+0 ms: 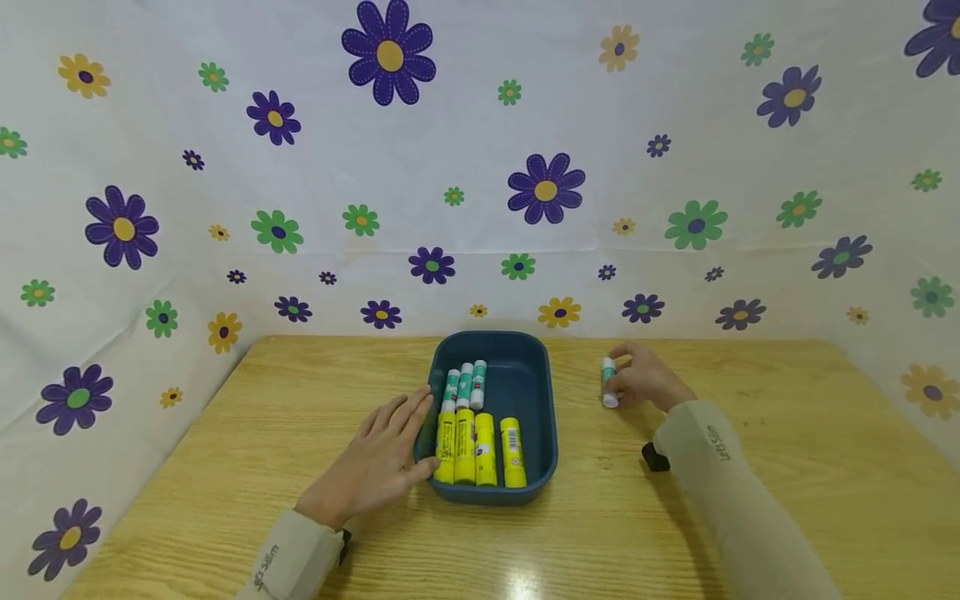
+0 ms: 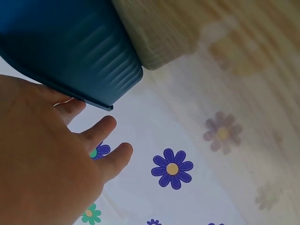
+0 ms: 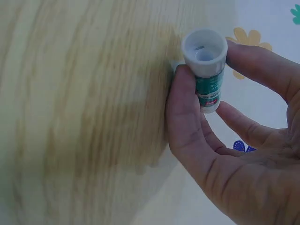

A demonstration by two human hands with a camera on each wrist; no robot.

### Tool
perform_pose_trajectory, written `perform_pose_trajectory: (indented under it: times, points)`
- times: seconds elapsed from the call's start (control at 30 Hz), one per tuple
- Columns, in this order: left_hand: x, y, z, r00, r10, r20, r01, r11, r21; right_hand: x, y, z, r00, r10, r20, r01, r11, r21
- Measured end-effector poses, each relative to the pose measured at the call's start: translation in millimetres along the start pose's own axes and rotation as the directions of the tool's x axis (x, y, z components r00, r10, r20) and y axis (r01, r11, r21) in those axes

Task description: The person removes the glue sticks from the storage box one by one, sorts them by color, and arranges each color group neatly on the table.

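A dark blue tray [image 1: 525, 367] stands on the table in the head view. Inside it lie several yellow glue sticks [image 1: 465, 450] at the near end, and three small white-and-green glue sticks [image 1: 466, 385] behind them. Against the tray's left rim rests my left hand [image 1: 375, 462], fingers extended and thumb over the near left corner. In the left wrist view its fingertips [image 2: 105, 126] show beside the tray's ribbed wall [image 2: 89, 61]. To the right of the tray, my right hand [image 1: 643, 379] pinches another white-and-green glue stick [image 3: 205, 56] between thumb and fingers.
The wooden table [image 1: 315, 375] reaches back to a white cloth [image 1: 465, 142] printed with flowers, which also hangs along both sides. A black wrist strap [image 1: 656, 457] shows at the right sleeve.
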State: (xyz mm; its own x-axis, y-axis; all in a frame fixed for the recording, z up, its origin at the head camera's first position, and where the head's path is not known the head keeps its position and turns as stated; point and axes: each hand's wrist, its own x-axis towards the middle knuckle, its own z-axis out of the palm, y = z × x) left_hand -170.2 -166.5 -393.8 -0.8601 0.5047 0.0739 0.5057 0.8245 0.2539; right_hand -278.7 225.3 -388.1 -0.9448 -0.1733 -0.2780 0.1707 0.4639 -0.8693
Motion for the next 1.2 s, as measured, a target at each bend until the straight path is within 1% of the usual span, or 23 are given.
perform_pose_trajectory:
  times: [0.13,0.27,0.37,0.47,0.63,0.8,0.9,0.97,1.0,1.13,1.2]
  points:
    - [-0.4,0.8,0.5,1.000,-0.002,-0.001,0.002,1.000,-0.003,0.4,0,0,1.000,0.001,-0.013,-0.002,0.995,-0.096]
    - [-0.1,1.2,0.4,1.000,-0.009,-0.002,0.009,1.000,-0.004,0.1,-3,1,1.000,0.016,-0.021,-0.019,0.988,-0.155]
    - [0.3,1.3,0.1,1.000,-0.012,-0.001,0.012,1.000,-0.003,0.3,-5,2,0.999,0.024,-0.027,-0.029,0.985,-0.172]
    - [0.5,1.3,0.2,1.000,-0.013,0.000,0.013,1.000,0.000,0.0,-5,3,0.999,0.026,-0.027,-0.030,0.985,-0.168]
    - [0.1,0.5,1.2,1.000,-0.003,-0.007,0.003,1.000,0.001,-2.6,-7,4,0.999,0.028,-0.023,-0.031,0.986,-0.163]
    - [-0.3,-0.5,3.1,1.000,0.000,-0.011,0.000,1.000,-0.003,-4.9,-8,4,0.999,0.040,-0.026,-0.044,0.983,-0.180]
    - [-0.4,-0.3,3.6,1.000,-0.003,-0.009,0.003,1.000,-0.009,-6.2,-10,3,0.999,0.036,-0.028,-0.042,0.977,-0.210]
    - [-0.4,0.0,3.6,1.000,-0.003,-0.011,0.003,1.000,-0.010,-6.6,-12,1,0.998,0.045,-0.039,-0.053,0.964,-0.261]
    - [-0.4,0.2,3.6,1.000,-0.002,-0.010,0.002,1.000,-0.011,-6.7,-14,-1,0.998,0.048,-0.047,-0.059,0.962,-0.268]
    - [0.1,0.3,4.0,1.000,0.000,-0.013,0.000,1.000,-0.006,-6.6,-26,-11,0.997,0.029,-0.069,-0.045,0.968,-0.245]
    - [0.3,0.5,4.0,1.000,-0.001,-0.012,0.001,1.000,-0.005,-6.9,-37,-16,0.998,0.005,-0.064,-0.016,0.983,-0.180]
